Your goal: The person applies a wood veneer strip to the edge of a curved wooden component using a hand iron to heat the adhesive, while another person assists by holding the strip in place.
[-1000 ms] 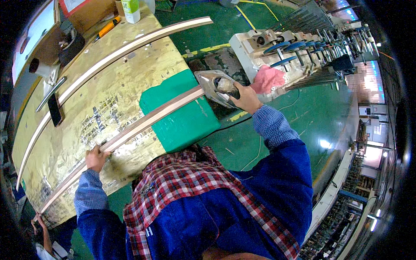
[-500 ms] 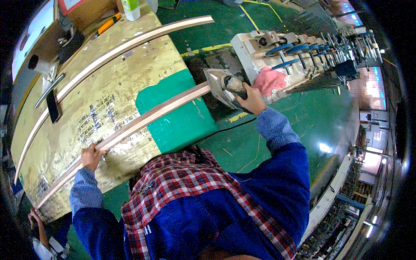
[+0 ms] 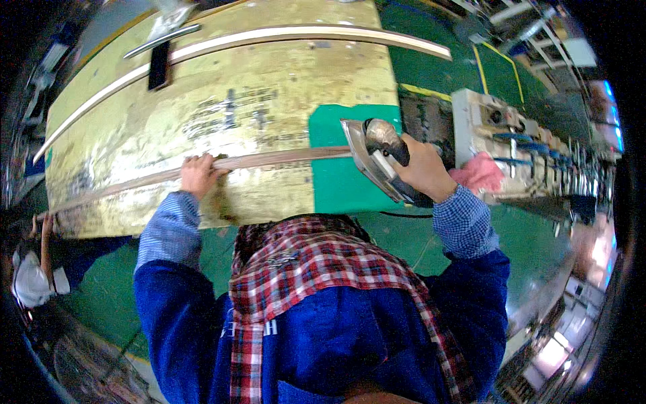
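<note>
Wears a deep blue work garment [image 3: 336,330] with full-length sleeves in the same blue: left sleeve [image 3: 176,303], right sleeve [image 3: 474,293]. Terminates toward the wrists in finely checked blue-and-white cuffs, left cuff [image 3: 169,227] and right cuff [image 3: 464,222], both looking loose and gathered. Carries over the front a plaid apron [image 3: 330,259] in red, white and dark checks, with a left strap [image 3: 247,357] and a right strap [image 3: 437,330] of matching plaid. Bears white lettering [image 3: 270,327] on the left chest beside the strap. Shows a small dark mark [image 3: 282,259] on the apron, too blurred to identify.
</note>
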Tool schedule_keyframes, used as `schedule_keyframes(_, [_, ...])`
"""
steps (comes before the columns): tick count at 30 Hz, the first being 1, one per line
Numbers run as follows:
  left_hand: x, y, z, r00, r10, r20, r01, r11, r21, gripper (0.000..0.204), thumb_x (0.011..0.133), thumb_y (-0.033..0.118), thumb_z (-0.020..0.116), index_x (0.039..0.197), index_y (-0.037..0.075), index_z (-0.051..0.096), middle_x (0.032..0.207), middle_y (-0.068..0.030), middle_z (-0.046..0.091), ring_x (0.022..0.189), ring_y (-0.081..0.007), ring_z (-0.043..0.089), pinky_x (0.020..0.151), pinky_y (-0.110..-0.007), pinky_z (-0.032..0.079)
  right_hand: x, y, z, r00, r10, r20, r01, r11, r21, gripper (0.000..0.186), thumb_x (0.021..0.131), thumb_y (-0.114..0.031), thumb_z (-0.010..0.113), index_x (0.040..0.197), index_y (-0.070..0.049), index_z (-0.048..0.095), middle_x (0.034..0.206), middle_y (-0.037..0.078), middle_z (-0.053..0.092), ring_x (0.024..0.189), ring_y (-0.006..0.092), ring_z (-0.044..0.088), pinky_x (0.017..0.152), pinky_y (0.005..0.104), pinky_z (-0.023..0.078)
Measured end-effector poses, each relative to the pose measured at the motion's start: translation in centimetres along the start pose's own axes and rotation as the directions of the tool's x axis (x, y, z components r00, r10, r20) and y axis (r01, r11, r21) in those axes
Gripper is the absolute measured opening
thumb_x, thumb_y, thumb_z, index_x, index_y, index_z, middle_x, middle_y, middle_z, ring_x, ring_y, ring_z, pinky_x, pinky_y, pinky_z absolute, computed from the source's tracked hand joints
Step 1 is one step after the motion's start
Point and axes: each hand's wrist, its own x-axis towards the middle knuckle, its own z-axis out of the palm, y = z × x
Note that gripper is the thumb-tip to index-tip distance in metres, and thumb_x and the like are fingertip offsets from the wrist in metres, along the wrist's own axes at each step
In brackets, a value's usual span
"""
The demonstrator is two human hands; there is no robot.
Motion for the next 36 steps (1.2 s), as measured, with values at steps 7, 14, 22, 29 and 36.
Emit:
schedule_keyframes(7, [-1.0,-0.2,1.4,0.973,0.059,-0.224,-0.071,0.996,-0.045,0.036,0.073,0.045,0.065,0.085,0.011,0.057,0.078,-0.0058,0.058,0.074,-0.0252,0.058,0.073,-0.041,0.041,2.4,-8.8,2.3,0.98,-0.196,0.035,0.195,0.98,0.039,0.048,0.072,-0.024,0.068,0.106,0.007,0.054,0.079,0.027,0.061,0.072,0.0404,0.061,0.067,0.044,0.049])
schedule_keyframes(14, [-1.4,-2.2,0.6,0.997,-0.044,-0.064,0.037,0.995,-0.093,0.034,0.071,0.034,0.069,0.091,0.009,0.056,0.087,-0.0091,0.062,0.086,-0.0273,0.06,0.079,-0.042,0.043,3.1,-15.3,4.0,0.977,-0.2,0.078,0.196,0.979,0.05,0.043,0.068,-0.015,0.067,0.103,0.006,0.054,0.077,0.027,0.061,0.07,0.0397,0.061,0.064,0.0428,0.049])
schedule_keyframes(22, [-6.4,-13.4,-0.5,0.988,-0.112,-0.106,0.104,0.991,-0.083,0.033,0.07,0.035,0.07,0.087,0.011,0.056,0.085,-0.0058,0.06,0.086,-0.0248,0.057,0.081,-0.039,0.04,3.7,-16.5,5.3,0.98,-0.181,0.081,0.175,0.982,0.065,0.037,0.067,-0.013,0.066,0.098,0.003,0.057,0.076,0.022,0.061,0.067,0.0351,0.061,0.062,0.038,0.048])
schedule_keyframes(29, [-7.7,-14.2,0.7,0.947,-0.044,-0.32,0.032,0.999,-0.042,0.03,0.072,0.035,0.068,0.085,0.011,0.054,0.082,-0.0036,0.054,0.081,-0.0222,0.052,0.075,-0.037,0.037,4.7,-22.8,5.4,0.969,-0.185,0.162,0.184,0.983,0.024,0.043,0.072,-0.03,0.07,0.098,0.002,0.058,0.077,0.021,0.062,0.068,0.0334,0.062,0.064,0.0379,0.048])
schedule_keyframes(36, [-7.8,-13.9,0.6,0.953,-0.039,-0.302,0.042,0.999,0.003,0.029,0.073,0.034,0.065,0.09,0.012,0.054,0.087,-0.0035,0.054,0.085,-0.0214,0.052,0.076,-0.037,0.036,7.4,-29.5,7.9,0.917,-0.305,0.256,0.309,0.951,0.024,0.045,0.079,-0.045,0.062,0.093,-0.002,0.063,0.076,0.02,0.063,0.069,0.0341,0.061,0.064,0.0398,0.048])
